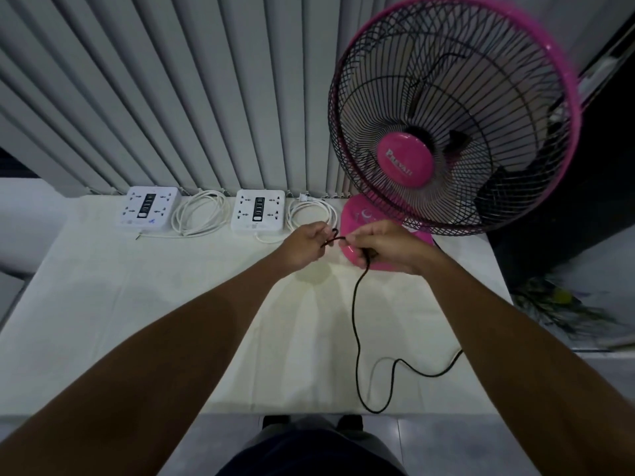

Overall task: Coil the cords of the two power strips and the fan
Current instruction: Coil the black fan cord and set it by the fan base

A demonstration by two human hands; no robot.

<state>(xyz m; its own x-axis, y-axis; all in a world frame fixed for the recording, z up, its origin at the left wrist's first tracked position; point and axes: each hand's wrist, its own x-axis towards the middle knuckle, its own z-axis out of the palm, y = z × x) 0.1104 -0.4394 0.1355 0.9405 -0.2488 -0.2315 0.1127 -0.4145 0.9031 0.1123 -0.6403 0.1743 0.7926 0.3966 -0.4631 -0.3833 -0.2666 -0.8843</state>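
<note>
A pink fan [405, 163] with a black wire cage stands at the back right of the white table [137, 304]. Its black cord [357, 338] hangs from my hands, loops over the table's front edge and runs off right behind my arm. My left hand [304, 247] pinches the cord's end. My right hand [381, 247] grips the cord just in front of the fan's base. Two white power strips [149, 207] [257, 211] lie at the back, each with a coiled white cord [199, 213] [314, 211] to its right.
Grey vertical blinds [171, 97] hang behind the table. A dark cabinet [567, 218] stands to the right, with a patterned object on the floor [556, 304]. My legs and shoes show below the table's front edge.
</note>
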